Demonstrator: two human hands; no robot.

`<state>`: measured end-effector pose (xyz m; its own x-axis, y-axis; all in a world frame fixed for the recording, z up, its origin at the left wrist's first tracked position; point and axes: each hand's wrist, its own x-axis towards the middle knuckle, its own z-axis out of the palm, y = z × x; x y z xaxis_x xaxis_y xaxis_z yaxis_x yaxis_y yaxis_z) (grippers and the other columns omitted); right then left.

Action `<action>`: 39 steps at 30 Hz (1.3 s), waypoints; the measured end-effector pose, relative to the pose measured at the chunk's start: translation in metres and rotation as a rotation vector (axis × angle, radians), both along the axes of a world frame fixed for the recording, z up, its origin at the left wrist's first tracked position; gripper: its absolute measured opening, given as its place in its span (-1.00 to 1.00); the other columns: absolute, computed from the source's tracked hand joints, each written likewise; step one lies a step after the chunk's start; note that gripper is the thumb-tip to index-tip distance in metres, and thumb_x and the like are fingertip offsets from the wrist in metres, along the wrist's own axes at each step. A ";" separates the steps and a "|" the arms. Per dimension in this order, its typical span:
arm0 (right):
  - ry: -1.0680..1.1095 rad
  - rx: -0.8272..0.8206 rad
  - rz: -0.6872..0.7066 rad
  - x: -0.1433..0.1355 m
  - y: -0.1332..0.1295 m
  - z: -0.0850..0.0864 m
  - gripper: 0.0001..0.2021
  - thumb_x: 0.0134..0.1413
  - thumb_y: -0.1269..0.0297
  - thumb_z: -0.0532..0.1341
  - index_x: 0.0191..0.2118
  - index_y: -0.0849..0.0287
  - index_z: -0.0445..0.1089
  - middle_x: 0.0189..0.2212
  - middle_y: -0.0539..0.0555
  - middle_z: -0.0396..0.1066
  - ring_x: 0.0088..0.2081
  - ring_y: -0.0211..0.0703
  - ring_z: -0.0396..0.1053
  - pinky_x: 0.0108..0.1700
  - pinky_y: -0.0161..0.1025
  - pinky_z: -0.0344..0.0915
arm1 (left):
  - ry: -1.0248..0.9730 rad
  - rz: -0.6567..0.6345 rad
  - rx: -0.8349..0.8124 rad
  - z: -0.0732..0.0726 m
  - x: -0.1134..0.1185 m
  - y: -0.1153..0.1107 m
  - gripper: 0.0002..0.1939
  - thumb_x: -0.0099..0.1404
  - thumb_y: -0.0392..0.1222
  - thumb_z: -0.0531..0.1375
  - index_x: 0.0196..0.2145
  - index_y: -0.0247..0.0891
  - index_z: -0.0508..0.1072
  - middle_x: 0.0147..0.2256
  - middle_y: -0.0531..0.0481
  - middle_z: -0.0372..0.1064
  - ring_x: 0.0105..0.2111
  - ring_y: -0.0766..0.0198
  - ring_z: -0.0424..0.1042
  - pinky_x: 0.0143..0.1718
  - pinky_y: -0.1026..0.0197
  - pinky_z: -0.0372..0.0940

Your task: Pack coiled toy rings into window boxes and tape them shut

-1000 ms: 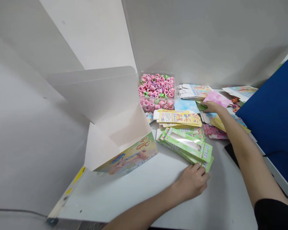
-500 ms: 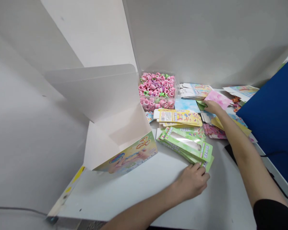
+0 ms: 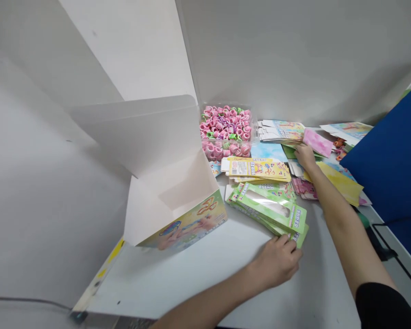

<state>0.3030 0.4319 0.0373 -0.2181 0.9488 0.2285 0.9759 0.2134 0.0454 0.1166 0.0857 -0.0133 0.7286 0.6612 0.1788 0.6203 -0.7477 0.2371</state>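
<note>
Near the table's front, my left hand (image 3: 281, 261) has its fingers curled at the lower corner of a green windowed packaging box (image 3: 272, 206), which lies on more green boxes of the same kind. My right hand (image 3: 305, 156) reaches to the back right, its fingers closed on the edge of a green card (image 3: 289, 151). Beside that hand are a pink card (image 3: 318, 142), a light blue card (image 3: 269, 151) and a yellow card (image 3: 340, 183). Between the two hands lies a stack of flat yellow boxes (image 3: 260, 167).
An open printed carton (image 3: 192, 225) stands on the left with its lid raised. Behind it, a clear tub (image 3: 226, 145) holds many pink and green rings. Flat white printed boxes (image 3: 281, 130) lie at the back. A blue panel (image 3: 393, 169) borders the right side.
My right hand has shifted slightly right and down over the cards. The pink card has tilted and moved right, and more of the yellow card shows. My left hand stays at the green boxes.
</note>
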 end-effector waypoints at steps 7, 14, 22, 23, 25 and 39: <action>0.046 0.065 0.051 0.019 -0.014 0.012 -0.53 0.23 0.35 0.02 0.15 0.24 0.48 0.06 0.32 0.49 0.01 0.33 0.35 -0.05 0.05 0.32 | -0.053 0.020 0.014 -0.003 0.000 0.000 -0.92 0.41 -0.22 0.16 -0.19 -0.26 0.41 -0.24 -0.06 0.42 -0.10 0.10 0.39 -0.26 0.14 0.32; 0.138 0.163 0.144 0.035 -0.042 0.041 -0.57 0.23 0.34 -0.02 0.05 0.28 0.50 -0.07 0.31 0.52 0.01 0.25 0.36 0.08 0.04 0.28 | -0.065 0.017 0.043 -0.006 0.000 0.002 -0.95 0.40 -0.27 0.15 -0.21 -0.26 0.41 -0.24 -0.07 0.40 -0.11 0.12 0.38 -0.26 0.14 0.31; 0.513 0.385 0.141 0.028 -0.123 0.074 -0.57 0.37 0.15 -0.08 0.07 0.22 0.42 -0.07 0.25 0.51 -0.04 0.14 0.46 -0.01 -0.02 0.40 | -0.041 0.026 0.049 -0.006 0.003 0.003 -0.92 0.39 -0.33 0.13 -0.23 -0.27 0.44 -0.25 -0.09 0.40 -0.10 0.10 0.37 -0.27 0.16 0.31; 0.537 0.392 0.142 0.026 -0.136 0.073 -0.57 0.38 0.13 -0.08 0.09 0.20 0.41 -0.07 0.23 0.51 -0.05 0.12 0.47 -0.02 -0.03 0.41 | -0.038 0.024 0.046 -0.005 0.003 0.003 -0.92 0.40 -0.32 0.13 -0.22 -0.27 0.44 -0.24 -0.09 0.40 -0.09 0.10 0.37 -0.27 0.16 0.32; 0.533 0.378 0.157 0.020 -0.159 0.067 -0.56 0.39 0.10 -0.08 0.10 0.17 0.42 -0.08 0.22 0.52 -0.03 0.12 0.46 0.01 -0.03 0.40 | -0.033 0.012 0.040 -0.003 0.002 0.002 -0.91 0.41 -0.32 0.12 -0.21 -0.27 0.44 -0.22 -0.10 0.40 -0.07 0.10 0.36 -0.25 0.15 0.33; 0.548 0.087 0.389 -0.042 -0.170 -0.019 -0.63 0.20 0.12 0.27 0.10 -0.02 0.55 0.02 0.21 0.51 0.06 0.23 0.40 0.14 0.14 0.32 | -0.105 0.023 0.034 -0.004 0.001 0.010 -0.81 0.44 -0.28 0.10 -0.06 -0.28 0.47 -0.13 -0.10 0.44 -0.06 0.13 0.38 -0.06 0.12 0.26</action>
